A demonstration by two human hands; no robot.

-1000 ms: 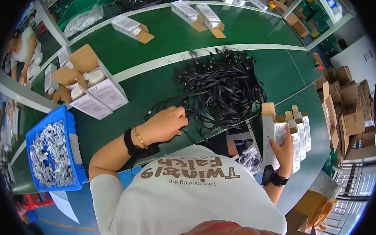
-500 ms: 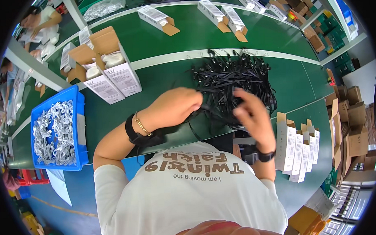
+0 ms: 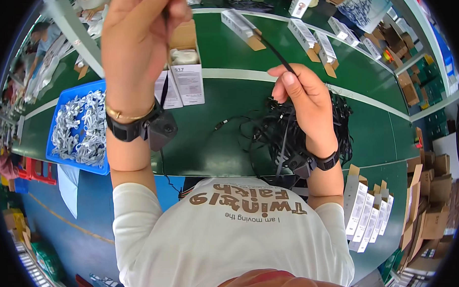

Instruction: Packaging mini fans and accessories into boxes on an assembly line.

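My left hand (image 3: 135, 40) is raised high, partly cut off by the top edge, its fingers closed on a dark strip. My right hand (image 3: 308, 97) pinches a black lanyard (image 3: 274, 50) between thumb and fingers; the strap runs up and left from them. A piece of black strap (image 3: 164, 90) also hangs beside my left wrist. Whether both hands hold the same lanyard is hard to tell. Beneath and behind my right hand lies a tangled pile of black lanyards (image 3: 343, 116). One loose end with a small metal clip (image 3: 221, 124) reaches out leftward on the table.
A blue tray (image 3: 53, 152) of grey-white cords stands at left. Open white boxes (image 3: 189, 84) stand behind my left wrist. More upright boxes (image 3: 361, 215) are at the right edge, others lie on the green table (image 3: 227, 90) farther back. A metal post (image 3: 76, 37) rises at far left.
Both hands have lifted from the lanyard pile. My left hand has risen far up and left; my right hand has moved up and now pinches a stretched strap. The view has shifted slightly.
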